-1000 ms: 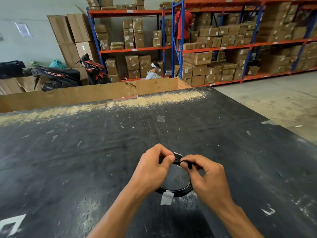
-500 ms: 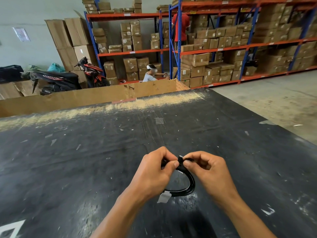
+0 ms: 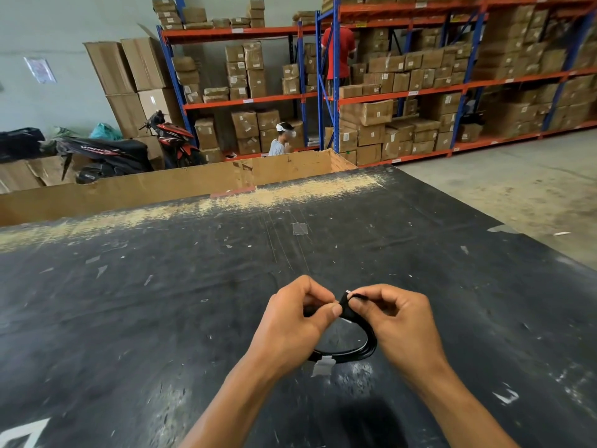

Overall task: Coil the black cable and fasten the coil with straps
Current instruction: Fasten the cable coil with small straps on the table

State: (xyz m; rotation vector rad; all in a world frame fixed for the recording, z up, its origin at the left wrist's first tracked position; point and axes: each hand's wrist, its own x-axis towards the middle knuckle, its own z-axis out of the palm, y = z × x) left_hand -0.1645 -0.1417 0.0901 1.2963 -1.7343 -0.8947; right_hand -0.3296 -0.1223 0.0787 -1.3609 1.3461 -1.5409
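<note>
- Both grips are pinched shut at the top of the coil: the left hand (image 3: 292,321) presses thumb and curled fingers on the bundle from its side, and the right hand (image 3: 399,321) nips a small black strap (image 3: 347,307) with thumb and forefinger just beside the left thumb.
- Between and just below the hands hangs the black cable (image 3: 355,352), already wound into a round coil of several turns; its lower arc is near the counter (image 3: 161,302), though whether it touches cannot be told.
- I judge the coil light and springy: thin round cord, smooth jacket, likely to fan out if the pinch slackens. Best hold is where all the turns cross together, at the top, which is where the hands are.
- As for the strap, it looks soft and matte, a short band wrapped at the top of the bundle; its fastening is too small to make out, and a pale speck shows at its upper edge.
- On the low side of the coil sits a pale tag (image 3: 323,365), flat and papery or tape-like, wrapped on the strands.
- Under it all, the counter is a dull black sheet, scuffed, flecked with bits of tape and pale dust, worn tan along the far edge.
- Fastening appears under way at one point; more straps may be wanted elsewhere on the ring.
</note>
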